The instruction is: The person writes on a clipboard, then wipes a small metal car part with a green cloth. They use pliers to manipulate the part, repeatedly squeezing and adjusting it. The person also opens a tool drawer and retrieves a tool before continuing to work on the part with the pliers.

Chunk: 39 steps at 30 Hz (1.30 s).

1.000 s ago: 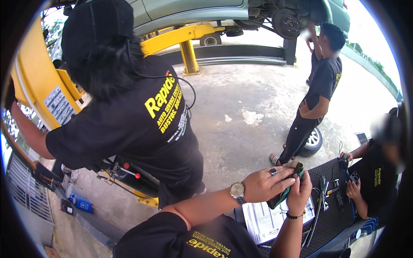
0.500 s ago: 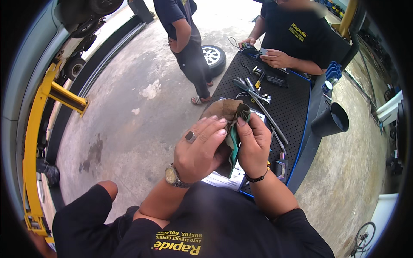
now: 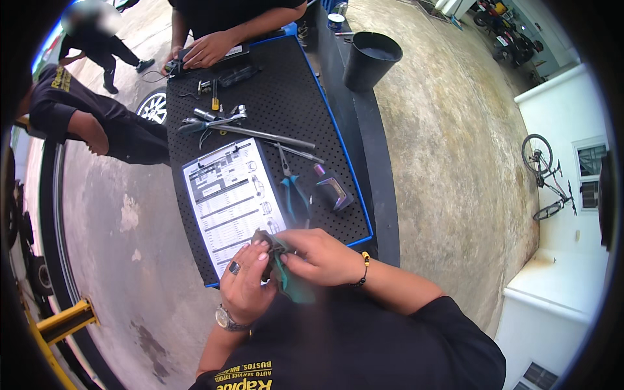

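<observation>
Both of my hands are closed on a crumpled rag, green on one side and dark grey-brown on the other. My left hand, with a ring and a wristwatch, presses its fingers against the rag's dark part. My right hand, a beaded bracelet at its wrist, pinches the upper folds between thumb and fingers. Whether anything lies inside the folds is hidden. Just beyond the hands a clipboard with a printed form lies on the bench. Teal-handled pliers rest beside it, and right of them sits an iridescent C-shaped tool.
The black perforated bench top has a blue edge. Long metal bars and other tools lie across it. Across the bench, a co-worker's hands hold a dark device. A black bucket stands at right; another person stands left.
My view has swung right, so bench and clipboard show more fully. My hands, still on the rag, sit lower in the picture; the rag is bunched smaller, its brown flap folded in.
</observation>
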{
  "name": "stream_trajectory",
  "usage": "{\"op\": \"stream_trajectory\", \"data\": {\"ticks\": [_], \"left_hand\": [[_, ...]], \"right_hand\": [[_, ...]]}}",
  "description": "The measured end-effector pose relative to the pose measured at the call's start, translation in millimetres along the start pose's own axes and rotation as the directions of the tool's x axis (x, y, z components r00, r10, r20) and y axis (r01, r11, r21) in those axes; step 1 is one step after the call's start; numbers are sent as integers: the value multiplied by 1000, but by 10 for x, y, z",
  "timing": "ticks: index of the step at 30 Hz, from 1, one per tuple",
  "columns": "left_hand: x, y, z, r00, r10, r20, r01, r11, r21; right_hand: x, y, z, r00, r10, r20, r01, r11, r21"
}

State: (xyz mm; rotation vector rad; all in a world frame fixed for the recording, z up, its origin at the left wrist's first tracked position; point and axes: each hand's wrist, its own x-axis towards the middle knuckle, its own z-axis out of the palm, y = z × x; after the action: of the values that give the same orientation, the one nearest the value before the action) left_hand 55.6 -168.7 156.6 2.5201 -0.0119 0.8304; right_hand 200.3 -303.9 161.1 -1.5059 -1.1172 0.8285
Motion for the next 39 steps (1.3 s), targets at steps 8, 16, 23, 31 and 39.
{"op": "stream_trajectory", "data": {"ticks": [8,16,23,31,39], "left_hand": [[265,52,340,981,180,78,-176,983,-49],[940,392,898,983,148,111,-147,989,-18],[1106,862,1315,982,-100,-162,103,995,12],[855,917,1211,890,-270,-368,333,935,119],[827,550,1235,780,-286,-557,512,803,305]], "right_hand": [[-250,175,-142,952,-12,-307,-61,972,-228],[-277,442,-1108,936,-120,-330,69,984,-164],[-130,588,-1775,974,-227,-19,226,973,-49],[262,370,-1523,955,-84,284,71,996,57],[977,484,-1225,891,-141,431,89,986,137]]}}
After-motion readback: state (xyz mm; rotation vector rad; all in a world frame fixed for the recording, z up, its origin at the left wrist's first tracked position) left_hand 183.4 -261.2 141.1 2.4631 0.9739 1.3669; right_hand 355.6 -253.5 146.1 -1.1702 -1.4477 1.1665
